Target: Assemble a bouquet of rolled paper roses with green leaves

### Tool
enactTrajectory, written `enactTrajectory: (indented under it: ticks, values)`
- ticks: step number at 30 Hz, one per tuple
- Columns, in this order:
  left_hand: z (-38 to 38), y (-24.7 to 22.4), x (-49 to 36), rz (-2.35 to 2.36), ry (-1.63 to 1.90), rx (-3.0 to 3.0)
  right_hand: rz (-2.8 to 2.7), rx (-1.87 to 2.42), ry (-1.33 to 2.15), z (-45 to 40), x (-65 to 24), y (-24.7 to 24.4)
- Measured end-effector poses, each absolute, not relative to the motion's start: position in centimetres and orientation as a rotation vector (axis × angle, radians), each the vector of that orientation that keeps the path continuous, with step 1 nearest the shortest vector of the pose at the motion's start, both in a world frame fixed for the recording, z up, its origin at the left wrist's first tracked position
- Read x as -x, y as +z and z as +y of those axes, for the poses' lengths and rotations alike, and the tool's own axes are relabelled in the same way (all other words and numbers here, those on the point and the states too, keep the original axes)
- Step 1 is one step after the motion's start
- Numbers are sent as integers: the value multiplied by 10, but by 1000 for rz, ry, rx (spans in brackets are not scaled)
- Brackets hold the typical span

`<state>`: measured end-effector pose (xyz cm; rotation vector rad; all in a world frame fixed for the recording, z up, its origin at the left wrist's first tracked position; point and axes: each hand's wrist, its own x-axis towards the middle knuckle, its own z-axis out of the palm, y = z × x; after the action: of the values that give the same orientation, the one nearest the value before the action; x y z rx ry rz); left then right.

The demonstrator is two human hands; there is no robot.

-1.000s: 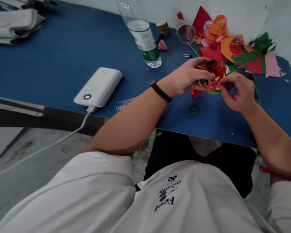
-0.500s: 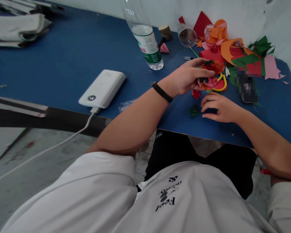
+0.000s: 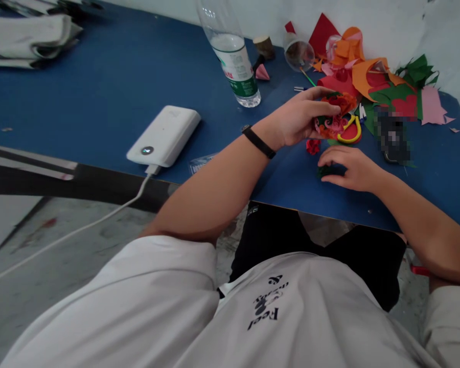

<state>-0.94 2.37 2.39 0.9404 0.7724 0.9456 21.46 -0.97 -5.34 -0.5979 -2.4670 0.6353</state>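
Observation:
My left hand (image 3: 304, 115) is closed around a bunch of curled paper flowers (image 3: 331, 125) in orange, pink and green. Lower down, my right hand (image 3: 350, 167) curves its thumb and fingers around a small dark green paper piece (image 3: 325, 171), partly hidden by the fingers. Between the two hands a small red paper flower (image 3: 313, 146) lies on the blue table. Yellow-handled scissors (image 3: 355, 134) rest just right of the bunch, their blades mostly out of sight.
Coloured paper scraps (image 3: 400, 97) pile up at the back right, with a clear plastic cup (image 3: 299, 55) beside them. A blurred-out phone (image 3: 393, 138) lies to the right. Farther left stand a water bottle (image 3: 237, 71) and a white power bank (image 3: 164, 135) with its cable.
The green paper piece has moved right, from the table into my right hand's fingers. My left hand still holds the flower bunch in about the same place.

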Motion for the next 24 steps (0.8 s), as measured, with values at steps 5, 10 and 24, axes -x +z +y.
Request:
enactTrajectory:
  ticks: [5,10,24]
  values:
    - [21,27,12,769,978,-965,-2377,686,741,11,-232,-60]
    - [21,31,11,801,1001,-986,-2437,763,827,15,-240,-55]
    - [25,25,11,820,989,-1025,-2518,605,567,-9,-219,-45]
